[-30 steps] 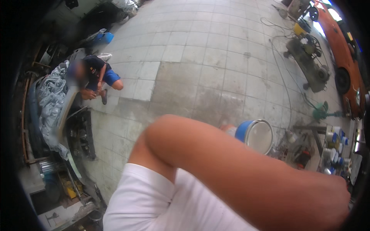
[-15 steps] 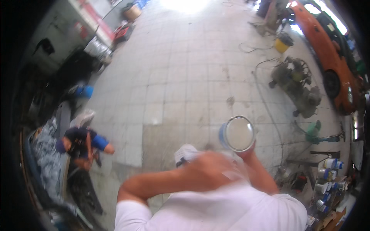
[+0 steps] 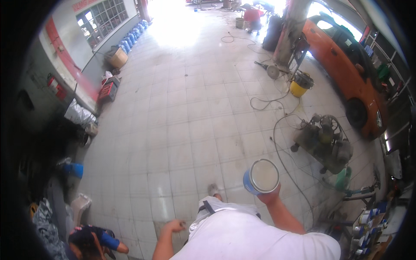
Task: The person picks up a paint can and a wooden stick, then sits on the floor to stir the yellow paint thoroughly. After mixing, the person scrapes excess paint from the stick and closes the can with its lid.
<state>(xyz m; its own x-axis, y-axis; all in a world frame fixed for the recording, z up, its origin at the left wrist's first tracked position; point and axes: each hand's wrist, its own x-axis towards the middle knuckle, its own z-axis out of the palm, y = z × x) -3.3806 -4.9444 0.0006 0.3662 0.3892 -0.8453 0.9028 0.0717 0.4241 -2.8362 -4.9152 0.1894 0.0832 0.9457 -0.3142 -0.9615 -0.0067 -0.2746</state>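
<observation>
A round blue paint can (image 3: 248,184) with a pale round top and a silver rim is held out to the right, slightly tilted. My right hand (image 3: 271,196) supports it from its lower right side, the fingers partly hidden behind the can. My left hand (image 3: 175,225) hangs low beside my white shirt, fingers loosely bent and somewhat apart, with nothing visible in it. Beyond my shirt, one foot (image 3: 212,189) shows on the tiles.
At the right stand an air compressor (image 3: 325,141), a hose on the floor, a yellow bucket (image 3: 299,86) and an orange car (image 3: 342,69). Shelved cans (image 3: 363,229) sit at lower right. A co-worker in dark and blue (image 3: 93,242) bends at lower left. Another person (image 3: 252,17) crouches far off.
My left hand has swung down and left from in front of my chest. The can, still in my right hand, sits lower in view. My view has tilted up, showing more of the far room.
</observation>
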